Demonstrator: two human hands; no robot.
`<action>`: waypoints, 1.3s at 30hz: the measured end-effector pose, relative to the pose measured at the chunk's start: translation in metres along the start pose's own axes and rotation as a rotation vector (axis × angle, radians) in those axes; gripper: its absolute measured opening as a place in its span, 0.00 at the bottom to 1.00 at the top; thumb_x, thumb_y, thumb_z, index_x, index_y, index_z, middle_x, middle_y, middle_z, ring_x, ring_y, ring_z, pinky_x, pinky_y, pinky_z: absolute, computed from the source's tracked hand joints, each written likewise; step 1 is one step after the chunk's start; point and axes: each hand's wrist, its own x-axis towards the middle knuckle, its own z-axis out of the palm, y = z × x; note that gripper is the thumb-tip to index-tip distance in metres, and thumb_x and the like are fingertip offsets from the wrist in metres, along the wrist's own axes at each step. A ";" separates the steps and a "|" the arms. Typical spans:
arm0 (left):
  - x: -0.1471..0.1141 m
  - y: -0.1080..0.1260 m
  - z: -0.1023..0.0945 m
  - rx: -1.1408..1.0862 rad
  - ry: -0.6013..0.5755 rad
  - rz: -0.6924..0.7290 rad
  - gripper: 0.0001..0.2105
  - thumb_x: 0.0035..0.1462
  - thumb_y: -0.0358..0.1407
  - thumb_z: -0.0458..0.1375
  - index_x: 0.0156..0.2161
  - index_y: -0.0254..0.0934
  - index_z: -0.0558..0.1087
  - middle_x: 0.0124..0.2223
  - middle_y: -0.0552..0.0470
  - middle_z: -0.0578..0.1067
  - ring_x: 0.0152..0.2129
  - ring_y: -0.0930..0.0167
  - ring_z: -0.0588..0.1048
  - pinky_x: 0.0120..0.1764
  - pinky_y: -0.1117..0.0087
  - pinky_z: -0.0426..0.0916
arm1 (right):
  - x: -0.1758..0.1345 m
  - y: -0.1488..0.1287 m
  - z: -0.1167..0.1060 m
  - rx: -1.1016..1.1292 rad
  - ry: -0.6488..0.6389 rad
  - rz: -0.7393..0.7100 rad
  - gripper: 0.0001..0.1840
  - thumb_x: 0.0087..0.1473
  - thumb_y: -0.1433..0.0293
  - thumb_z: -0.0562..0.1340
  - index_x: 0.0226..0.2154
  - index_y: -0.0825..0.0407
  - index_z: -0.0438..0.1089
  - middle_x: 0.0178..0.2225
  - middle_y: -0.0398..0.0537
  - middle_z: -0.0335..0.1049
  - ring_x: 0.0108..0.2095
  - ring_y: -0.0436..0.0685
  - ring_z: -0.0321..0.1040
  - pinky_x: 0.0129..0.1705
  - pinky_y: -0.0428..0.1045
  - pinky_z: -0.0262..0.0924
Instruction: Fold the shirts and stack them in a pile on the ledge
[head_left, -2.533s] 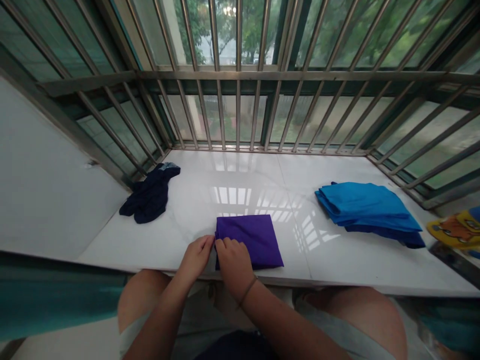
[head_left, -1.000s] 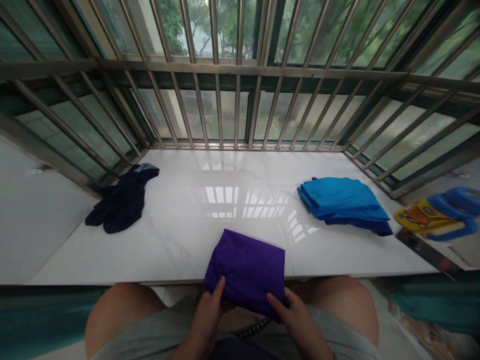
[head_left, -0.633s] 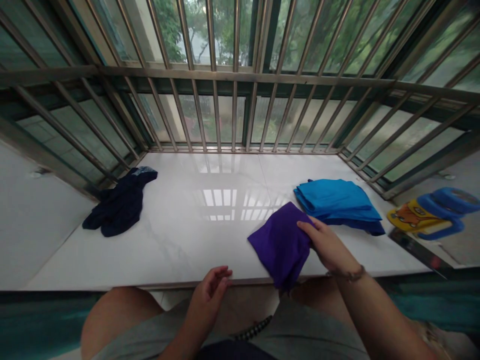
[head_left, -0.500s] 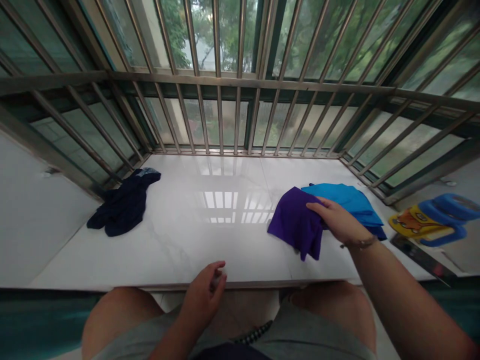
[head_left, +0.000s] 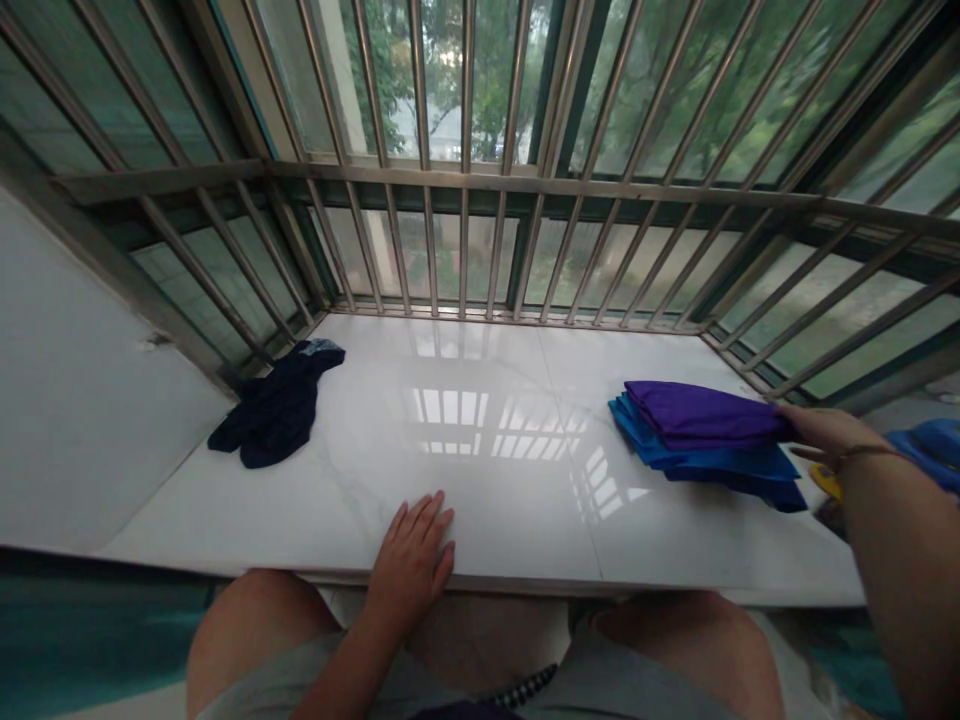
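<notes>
A folded purple cloth (head_left: pixel 705 415) lies on top of a stack of blue cloths (head_left: pixel 720 465), some bright and some darker, at the right of the white ledge. My right hand (head_left: pixel 829 435) has the purple cloth's right end at its fingers, the thumb lower down. Palm down near the ledge's front edge, my left hand (head_left: pixel 412 555) rests with its fingers stretched out and nothing in it. Over at the left, a crumpled dark navy garment (head_left: pixel 274 410) with a pale patterned patch lies by the window corner.
Metal bars (head_left: pixel 465 180) enclose the white tiled ledge (head_left: pixel 487 520) on three sides. Behind my right wrist a blue and yellow container (head_left: pixel 926 450) is partly hidden. My knees are against the ledge's front.
My right hand has carried the purple cloth rightward and laid it over the blue stack. My left hand has turned from loosely curled to flat on the ledge. The view has shifted slightly.
</notes>
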 end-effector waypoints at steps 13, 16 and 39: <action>-0.001 0.002 0.004 0.010 0.029 -0.022 0.19 0.69 0.34 0.56 0.62 0.40 0.77 0.71 0.43 0.74 0.66 0.56 0.74 0.70 0.48 0.64 | -0.057 0.015 0.084 -0.469 -0.333 -0.764 0.16 0.62 0.56 0.69 0.40 0.52 0.84 0.47 0.63 0.81 0.50 0.67 0.76 0.56 0.61 0.66; -0.001 0.002 0.003 -0.007 0.015 -0.031 0.20 0.68 0.34 0.56 0.62 0.40 0.77 0.71 0.43 0.73 0.66 0.56 0.73 0.70 0.48 0.64 | -0.059 0.016 0.084 -0.448 -0.347 -0.764 0.16 0.67 0.58 0.63 0.35 0.51 0.82 0.42 0.63 0.82 0.46 0.66 0.76 0.55 0.60 0.65; 0.022 -0.090 -0.020 -0.126 0.075 -0.284 0.19 0.72 0.43 0.55 0.61 0.37 0.75 0.70 0.36 0.73 0.67 0.53 0.72 0.69 0.44 0.69 | -0.308 0.072 0.197 -0.301 -0.116 -0.763 0.19 0.74 0.59 0.55 0.50 0.49 0.79 0.58 0.57 0.80 0.59 0.68 0.76 0.64 0.68 0.69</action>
